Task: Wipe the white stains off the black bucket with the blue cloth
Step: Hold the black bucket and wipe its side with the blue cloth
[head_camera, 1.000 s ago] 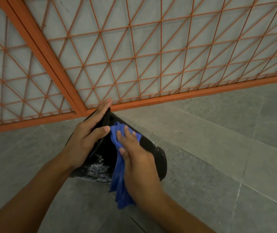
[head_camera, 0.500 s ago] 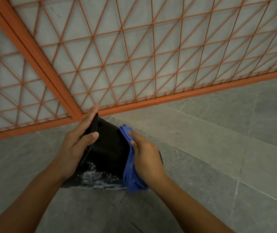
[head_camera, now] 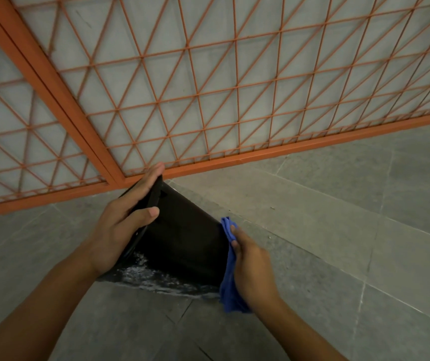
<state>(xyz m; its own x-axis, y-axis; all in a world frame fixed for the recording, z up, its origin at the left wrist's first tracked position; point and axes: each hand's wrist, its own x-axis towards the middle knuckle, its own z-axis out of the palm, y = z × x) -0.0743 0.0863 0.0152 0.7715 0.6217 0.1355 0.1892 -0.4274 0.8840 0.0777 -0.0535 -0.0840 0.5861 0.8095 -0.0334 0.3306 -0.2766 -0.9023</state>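
The black bucket lies tilted on the grey floor, near the orange fence. The left hand grips its rim, thumb over the edge. The right hand holds the blue cloth against the bucket's right end (white stains show along the near side).

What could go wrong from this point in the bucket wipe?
The white stains sit along the lower side of the black bucket, while the blue cloth under the right hand is at the bucket's base end, so they may get missed. The left hand grips only the rim of the tilted bucket, so hard wiping could perhaps twist it loose.
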